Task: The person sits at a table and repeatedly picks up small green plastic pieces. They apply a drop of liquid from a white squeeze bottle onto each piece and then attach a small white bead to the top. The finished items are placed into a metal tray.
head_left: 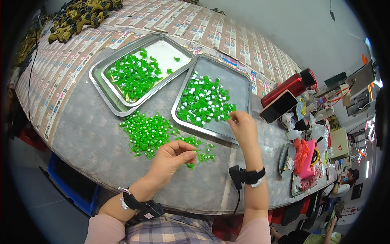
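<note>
My left hand (172,157) is closed in a pinch over the near edge of a loose pile of small green plastic pieces with white balls (147,132). What its fingertips hold, if anything, is too small to make out. Over the near right part of a metal tray (239,81), my right hand (245,125) pinches thumb and finger together, with a bit of green at the tips. Larger green pieces with white, dark-dotted balls (205,99) fill part of that tray. More green-and-white pieces (136,77) lie in a second, white-bottomed tray (166,51) at the left, set inside another metal tray (97,73).
A red bottle (286,87) and a dark-screened phone (278,106) stand right of the trays. Beyond my right forearm are a pink container (309,160) and plastic bags. Olive-brown toy parts (81,20) are heaped at the far left. A blue bin (67,183) sits below the table edge.
</note>
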Available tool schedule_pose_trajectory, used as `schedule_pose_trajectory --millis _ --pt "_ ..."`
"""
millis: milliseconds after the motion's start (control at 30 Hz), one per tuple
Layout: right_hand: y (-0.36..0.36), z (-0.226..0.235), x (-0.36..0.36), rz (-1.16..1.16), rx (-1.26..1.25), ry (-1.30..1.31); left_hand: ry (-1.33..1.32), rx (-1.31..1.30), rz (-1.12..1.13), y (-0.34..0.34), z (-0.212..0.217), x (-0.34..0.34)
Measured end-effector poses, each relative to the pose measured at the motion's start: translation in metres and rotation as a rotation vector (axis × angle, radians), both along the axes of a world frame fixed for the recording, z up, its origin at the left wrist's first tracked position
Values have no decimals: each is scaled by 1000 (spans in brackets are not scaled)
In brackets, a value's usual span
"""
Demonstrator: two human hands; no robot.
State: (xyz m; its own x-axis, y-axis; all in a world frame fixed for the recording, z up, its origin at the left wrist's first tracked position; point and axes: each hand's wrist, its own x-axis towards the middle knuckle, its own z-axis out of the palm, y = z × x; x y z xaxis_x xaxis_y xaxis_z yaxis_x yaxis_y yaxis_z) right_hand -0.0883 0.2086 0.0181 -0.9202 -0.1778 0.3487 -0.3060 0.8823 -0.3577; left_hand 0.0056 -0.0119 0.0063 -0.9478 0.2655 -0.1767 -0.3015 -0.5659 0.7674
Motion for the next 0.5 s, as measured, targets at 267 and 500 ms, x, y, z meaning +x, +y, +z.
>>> schedule_pose_trajectory --millis 267,500 --pt "-9 1 8 40 -258 -199 3 9 -21 -4 0 2" --pt "-41 14 84 307 -1118 -690 -28 128 -103 -3 -3 4"
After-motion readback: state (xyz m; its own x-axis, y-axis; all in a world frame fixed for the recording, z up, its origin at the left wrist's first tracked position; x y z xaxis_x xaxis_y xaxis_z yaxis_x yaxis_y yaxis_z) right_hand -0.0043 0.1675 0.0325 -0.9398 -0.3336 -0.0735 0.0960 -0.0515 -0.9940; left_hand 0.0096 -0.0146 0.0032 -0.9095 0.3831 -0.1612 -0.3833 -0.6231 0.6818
